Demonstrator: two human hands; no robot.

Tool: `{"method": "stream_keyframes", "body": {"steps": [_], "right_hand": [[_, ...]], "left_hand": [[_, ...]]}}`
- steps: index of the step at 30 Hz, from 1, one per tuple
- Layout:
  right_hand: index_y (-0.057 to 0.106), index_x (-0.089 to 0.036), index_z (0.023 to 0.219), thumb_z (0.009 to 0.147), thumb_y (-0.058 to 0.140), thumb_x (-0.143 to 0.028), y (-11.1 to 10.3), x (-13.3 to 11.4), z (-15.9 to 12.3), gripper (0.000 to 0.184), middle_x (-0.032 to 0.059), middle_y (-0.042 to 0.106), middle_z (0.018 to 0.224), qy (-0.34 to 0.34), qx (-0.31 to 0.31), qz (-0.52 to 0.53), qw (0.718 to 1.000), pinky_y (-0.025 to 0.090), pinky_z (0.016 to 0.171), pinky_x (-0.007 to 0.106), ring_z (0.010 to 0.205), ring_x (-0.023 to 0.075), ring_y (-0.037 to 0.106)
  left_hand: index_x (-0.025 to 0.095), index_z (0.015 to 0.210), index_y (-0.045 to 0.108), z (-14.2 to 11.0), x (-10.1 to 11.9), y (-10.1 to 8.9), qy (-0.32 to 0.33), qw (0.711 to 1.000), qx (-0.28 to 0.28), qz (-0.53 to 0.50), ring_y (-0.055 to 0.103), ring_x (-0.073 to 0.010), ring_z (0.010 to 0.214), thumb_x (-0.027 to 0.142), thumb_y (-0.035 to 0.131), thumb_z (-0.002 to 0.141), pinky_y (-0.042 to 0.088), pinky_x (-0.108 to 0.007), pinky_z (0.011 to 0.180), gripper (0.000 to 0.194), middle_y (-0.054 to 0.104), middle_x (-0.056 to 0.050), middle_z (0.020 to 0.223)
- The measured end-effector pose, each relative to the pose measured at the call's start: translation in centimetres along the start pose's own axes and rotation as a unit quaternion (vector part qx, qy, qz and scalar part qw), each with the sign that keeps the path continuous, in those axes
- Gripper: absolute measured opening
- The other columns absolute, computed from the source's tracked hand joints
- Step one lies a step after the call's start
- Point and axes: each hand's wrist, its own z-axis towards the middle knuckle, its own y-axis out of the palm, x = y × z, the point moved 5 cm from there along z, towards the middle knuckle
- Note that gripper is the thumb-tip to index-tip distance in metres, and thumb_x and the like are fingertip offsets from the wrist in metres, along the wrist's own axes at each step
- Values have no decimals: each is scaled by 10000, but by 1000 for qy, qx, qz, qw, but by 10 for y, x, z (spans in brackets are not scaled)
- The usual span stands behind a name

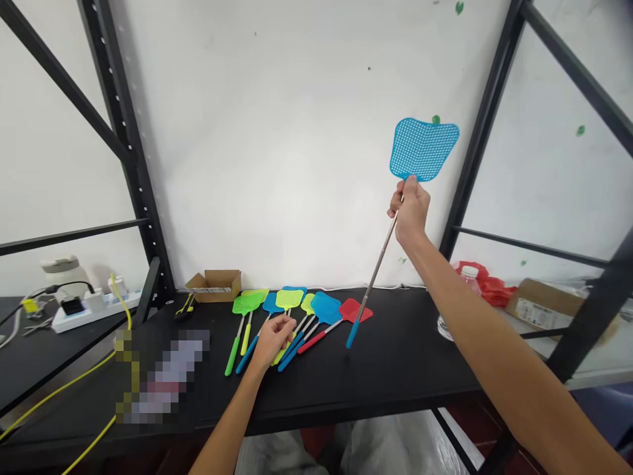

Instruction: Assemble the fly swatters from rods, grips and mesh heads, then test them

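Observation:
My right hand (413,208) is raised, closed around the metal shaft of a blue fly swatter (424,148) just below its mesh head. That swatter's shaft slants down to the left, its blue handle low over the table. My left hand (277,338), fingers curled, is over a spread of several fly swatters on the black table; whatever it grips is hidden. Among them are a green swatter (243,305), a yellow swatter (289,299), a blue swatter (326,308) and, at the right end, a red swatter (350,310).
A small open cardboard box (215,286) stands at the back left. Yellow cable (74,381) and a white power strip (96,314) are farther left. At right are a clear bottle (470,278), red plastic (494,291) and another carton (544,307). Black rack posts (141,178) frame both sides.

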Motion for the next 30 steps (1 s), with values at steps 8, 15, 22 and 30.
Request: {"method": "stream_keyframes", "body": {"steps": [8, 15, 22, 30], "right_hand": [[454, -225, 689, 901, 464, -625, 14, -2, -16, 453, -105, 251, 457, -6, -30, 2, 1000, 279, 334, 170, 345, 63, 258], [459, -228, 713, 937, 415, -594, 33, -4, -21, 431, -102, 229, 475, -23, -55, -1, 998, 244, 346, 180, 349, 65, 260], [429, -221, 694, 930, 408, -611, 34, 31, -79, 456, -89, 284, 482, -9, -77, -49, 996, 243, 379, 201, 399, 74, 274], [423, -220, 703, 961, 397, -553, 5, 65, -145, 423, -84, 283, 500, 42, -72, -82, 993, 232, 412, 227, 432, 87, 263]], "left_hand": [[180, 728, 649, -1, 2, 2, -3, 1000, -7, 7, 419, -93, 408, 437, 598, 847, 330, -220, 429, 287, 564, 6, 522], [177, 727, 656, -2, 3, 2, -6, 1000, -6, 10, 419, -103, 414, 447, 595, 848, 324, -233, 427, 301, 564, -3, 527], [163, 756, 648, -2, 1, 3, -8, 1000, -8, 17, 430, -93, 426, 450, 575, 860, 332, -216, 435, 314, 565, 13, 536], [166, 737, 630, -1, -1, 4, -9, 1000, -14, 24, 423, -84, 432, 436, 568, 870, 341, -212, 449, 308, 553, 30, 521]]}}
